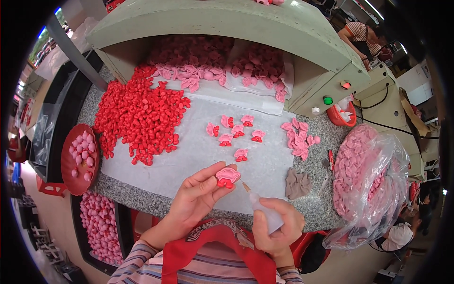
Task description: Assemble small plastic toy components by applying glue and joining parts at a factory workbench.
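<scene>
Between the fingertips of my left hand [193, 195] is a small pink-and-red plastic piece [228, 176], its red part lowest. My right hand [280, 226] is wrapped round a translucent white squeeze bottle [268, 216]. The bottle's thin needle tip points up and left, close to the piece's right side; whether they touch I cannot tell. Just beyond my hands, several similar pink-and-red pieces [238, 130] lie on a white sheet [203, 123]. Loose pink pieces [297, 138] sit at the sheet's right edge. A large heap of red pieces [142, 111] covers its left side.
A pale green metal housing [217, 21] arches over more pink parts at the back. To the right lie a crumpled brown cloth [298, 183] and a clear bag of pink pieces [362, 175]. On the left stands a red dish [71, 182] with pink balls. Other people work farther off.
</scene>
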Available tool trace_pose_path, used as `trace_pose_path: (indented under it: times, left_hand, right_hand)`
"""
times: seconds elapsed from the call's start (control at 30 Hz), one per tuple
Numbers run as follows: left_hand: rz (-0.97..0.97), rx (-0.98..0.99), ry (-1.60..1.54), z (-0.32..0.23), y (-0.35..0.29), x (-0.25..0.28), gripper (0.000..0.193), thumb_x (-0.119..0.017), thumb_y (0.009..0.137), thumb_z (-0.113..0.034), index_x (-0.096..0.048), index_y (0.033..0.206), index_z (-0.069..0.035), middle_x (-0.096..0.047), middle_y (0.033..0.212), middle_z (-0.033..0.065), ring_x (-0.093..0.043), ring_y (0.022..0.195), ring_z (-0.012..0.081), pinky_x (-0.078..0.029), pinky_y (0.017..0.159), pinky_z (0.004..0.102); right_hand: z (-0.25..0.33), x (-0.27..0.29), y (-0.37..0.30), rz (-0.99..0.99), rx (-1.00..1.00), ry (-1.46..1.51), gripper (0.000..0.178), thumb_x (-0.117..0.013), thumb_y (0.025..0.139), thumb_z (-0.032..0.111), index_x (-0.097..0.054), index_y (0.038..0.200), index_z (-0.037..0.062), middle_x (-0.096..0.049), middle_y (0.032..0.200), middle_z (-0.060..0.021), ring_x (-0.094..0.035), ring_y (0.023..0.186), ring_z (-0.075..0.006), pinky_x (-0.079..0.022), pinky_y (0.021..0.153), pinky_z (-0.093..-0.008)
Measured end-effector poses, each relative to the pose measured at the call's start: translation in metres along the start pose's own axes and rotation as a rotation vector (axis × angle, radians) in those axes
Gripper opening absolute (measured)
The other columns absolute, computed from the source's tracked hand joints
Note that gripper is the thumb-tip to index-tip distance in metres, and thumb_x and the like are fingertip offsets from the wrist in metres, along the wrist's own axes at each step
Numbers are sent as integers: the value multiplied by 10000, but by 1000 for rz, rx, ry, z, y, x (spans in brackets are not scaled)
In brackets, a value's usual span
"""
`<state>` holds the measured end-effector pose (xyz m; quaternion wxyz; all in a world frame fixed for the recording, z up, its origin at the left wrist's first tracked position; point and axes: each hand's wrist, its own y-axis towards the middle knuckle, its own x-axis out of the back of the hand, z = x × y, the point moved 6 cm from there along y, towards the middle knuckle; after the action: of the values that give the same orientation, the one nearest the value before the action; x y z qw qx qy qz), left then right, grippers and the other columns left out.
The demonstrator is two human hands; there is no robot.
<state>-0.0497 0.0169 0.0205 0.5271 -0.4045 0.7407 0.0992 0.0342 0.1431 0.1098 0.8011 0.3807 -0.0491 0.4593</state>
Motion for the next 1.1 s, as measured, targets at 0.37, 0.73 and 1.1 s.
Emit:
trace_pose_path:
  times: [0.37,0.73,1.1]
  left_hand:
    - [24,-73,63,-4,-3,-2,322,-473,863,-35,-472,1181,9,-448,1239,188,-467,1130,238,-393,960,367]
    - [9,-104,85,-5,-2,2,317,-479,856,-21,-481,1171,9,-467,1222,180,-474,1124,240,-392,962,364]
    - [-10,-63,31,-3,0,3,342,-479,857,-25,-445,1192,33,-474,1212,179,-491,1103,239,-417,941,352]
  right_hand:
    - [3,-5,4,-2,74,-8,220,-637,625,4,-574,835,-7,-605,675,-89,-543,454,-188,-426,422,-261]
    - [10,-15,1,107,89,-64,264,-643,608,5,-563,860,9,-607,693,-78,-530,444,-182,-417,411,-258]
    - [7,-12,2,78,98,-51,266,-641,608,4,-566,863,4,-605,693,-69,-515,432,-172,-400,397,-257]
